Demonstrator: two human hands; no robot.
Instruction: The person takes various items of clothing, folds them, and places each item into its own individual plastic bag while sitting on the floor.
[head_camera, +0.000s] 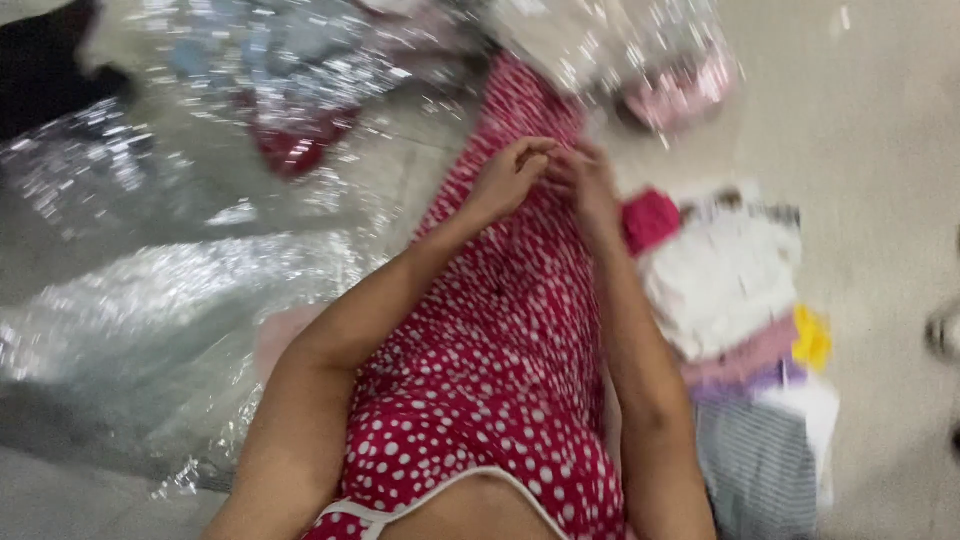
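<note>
Red cloth with white dots (500, 340) is worked by two bare hands over a pale floor (880, 150).

Nearest, the dotted fabric is seen stretched from the body outward, both forearms laid along it. At its far part the left hand (510, 178) and the right hand (585, 185) are brought together, fingers curled and pinched on the cloth; what is gripped beyond the cloth cannot be told through blur. Just right of it, a pile of folded garments (740, 320) is stacked on the floor, so some folding appears done. Left and beyond, clear plastic bags (170, 300) are spread, a few holding clothes, their contents unclear.
</note>
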